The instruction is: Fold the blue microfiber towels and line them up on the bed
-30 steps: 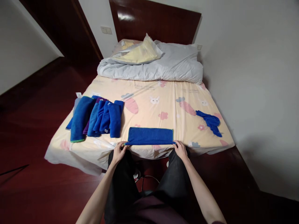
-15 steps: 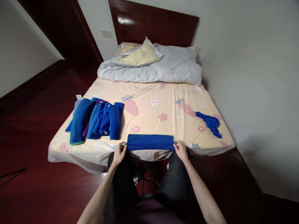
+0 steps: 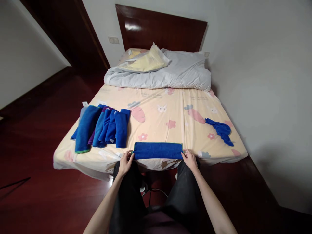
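Observation:
A blue towel (image 3: pixel 158 150) with a thin green edge lies folded into a long strip along the near edge of the bed. My left hand (image 3: pixel 126 160) pinches its left end between thumb and fingers. At the opposite end, my right hand (image 3: pixel 189 158) grips the near right corner the same way. To the left rests a row of folded towels (image 3: pixel 121 129), mostly blue, with a purple one and a grey one partly covered. A crumpled blue cloth (image 3: pixel 221 130) sits by itself on the right side of the bed.
The bed sheet (image 3: pixel 156 126) is cream with carrots, flowers and cat faces. A grey-white quilt (image 3: pixel 185 71) and a yellow pillow (image 3: pixel 148 61) lie by the dark wooden headboard (image 3: pixel 161 29). A wall (image 3: pixel 263 97) stands close on the right. My legs are against the bed's near side.
The whole view has shifted slightly, with everything sitting a little lower and further right. Both hands keep hold of the towel's ends, and its fold looks nearly the same.

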A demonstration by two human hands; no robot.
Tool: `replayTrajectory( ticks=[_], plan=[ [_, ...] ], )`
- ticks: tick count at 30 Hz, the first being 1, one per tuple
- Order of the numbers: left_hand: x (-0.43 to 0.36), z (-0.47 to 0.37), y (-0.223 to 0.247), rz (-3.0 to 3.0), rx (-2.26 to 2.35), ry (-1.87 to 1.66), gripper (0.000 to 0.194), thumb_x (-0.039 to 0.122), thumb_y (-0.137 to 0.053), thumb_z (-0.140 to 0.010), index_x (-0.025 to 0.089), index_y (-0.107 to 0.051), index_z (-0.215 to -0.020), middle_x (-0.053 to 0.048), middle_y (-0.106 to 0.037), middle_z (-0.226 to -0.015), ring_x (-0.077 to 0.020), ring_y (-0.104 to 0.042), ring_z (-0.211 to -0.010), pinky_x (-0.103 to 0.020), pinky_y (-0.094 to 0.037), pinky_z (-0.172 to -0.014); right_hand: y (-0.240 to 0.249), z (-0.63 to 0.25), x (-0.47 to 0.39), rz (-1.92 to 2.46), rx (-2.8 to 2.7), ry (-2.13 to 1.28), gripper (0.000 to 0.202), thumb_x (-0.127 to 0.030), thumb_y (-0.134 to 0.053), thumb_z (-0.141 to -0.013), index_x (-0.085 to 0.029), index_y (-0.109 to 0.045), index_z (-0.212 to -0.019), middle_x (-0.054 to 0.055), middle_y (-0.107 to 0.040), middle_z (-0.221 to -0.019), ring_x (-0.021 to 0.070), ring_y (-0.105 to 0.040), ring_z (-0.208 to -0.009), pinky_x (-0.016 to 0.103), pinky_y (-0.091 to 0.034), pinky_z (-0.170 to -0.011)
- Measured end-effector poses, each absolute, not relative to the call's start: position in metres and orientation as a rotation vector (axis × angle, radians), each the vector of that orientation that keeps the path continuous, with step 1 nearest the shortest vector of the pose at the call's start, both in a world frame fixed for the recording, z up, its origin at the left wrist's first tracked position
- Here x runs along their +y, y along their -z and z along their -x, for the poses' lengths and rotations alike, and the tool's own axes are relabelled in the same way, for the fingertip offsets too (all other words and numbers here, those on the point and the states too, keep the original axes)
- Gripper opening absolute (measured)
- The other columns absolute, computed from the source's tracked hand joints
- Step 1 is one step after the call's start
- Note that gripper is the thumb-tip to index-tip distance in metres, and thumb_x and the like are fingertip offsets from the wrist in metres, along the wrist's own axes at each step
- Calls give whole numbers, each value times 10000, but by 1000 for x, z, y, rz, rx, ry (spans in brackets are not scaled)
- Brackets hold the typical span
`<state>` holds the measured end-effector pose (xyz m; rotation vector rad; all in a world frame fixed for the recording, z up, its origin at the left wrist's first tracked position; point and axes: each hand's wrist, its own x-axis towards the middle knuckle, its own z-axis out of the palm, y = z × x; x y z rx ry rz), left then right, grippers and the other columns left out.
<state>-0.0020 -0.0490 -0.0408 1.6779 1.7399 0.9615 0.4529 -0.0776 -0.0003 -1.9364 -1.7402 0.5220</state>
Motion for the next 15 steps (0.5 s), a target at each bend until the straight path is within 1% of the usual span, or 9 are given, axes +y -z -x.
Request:
replayTrajectory(
  ticks=[3,6,10,13,15],
  plan=[
    [-49,2,41,-1683,1738,-969,449,555,-518,-930,215,-623,-1205,-77,-659,-926,-258,-637,-895,-408,-522,-845,4,-454,-77,1931,-1764,-496,335,-468,-484,-965,-229,-646,-1135,19,-730,-730,211,-697,-673,285,-467,-650],
    [-47,2,40,-1756,1750,-1026,396,522,-546,-927,221,-628,-1171,-96,-677,-1010,-275,-631,-970,-436,-512,-902,4,-452,-78,1915,-1783,-442,298,-429,-486,-963,-228,-646,-1114,19,-727,-755,203,-698,-680,280,-480,-659],
    [-48,3,38,-1912,1754,-1142,310,443,-569,-929,235,-647,-1146,-113,-656,-1239,-295,-583,-1168,-486,-448,-1042,0,-450,-81,1871,-1830,-319,244,-367,-502,-954,-227,-650,-1087,56,-730,-970,196,-706,-782,272,-508,-682],
    [-50,3,39,-1992,1667,-1098,257,380,-519,-961,249,-689,-1102,-82,-687,-1262,-280,-568,-1184,-491,-441,-1059,-4,-449,-84,1747,-1900,-334,258,-304,-456,-977,-241,-692,-1059,61,-714,-1081,177,-703,-849,264,-537,-742],
    [-51,2,40,-2009,1620,-1017,282,364,-475,-982,261,-704,-1111,-62,-699,-1269,-269,-563,-1188,-485,-440,-1067,-7,-449,-85,1691,-1932,-363,293,-298,-445,-988,-254,-720,-1079,60,-711,-1149,184,-703,-922,285,-558,-820]
  ],
)
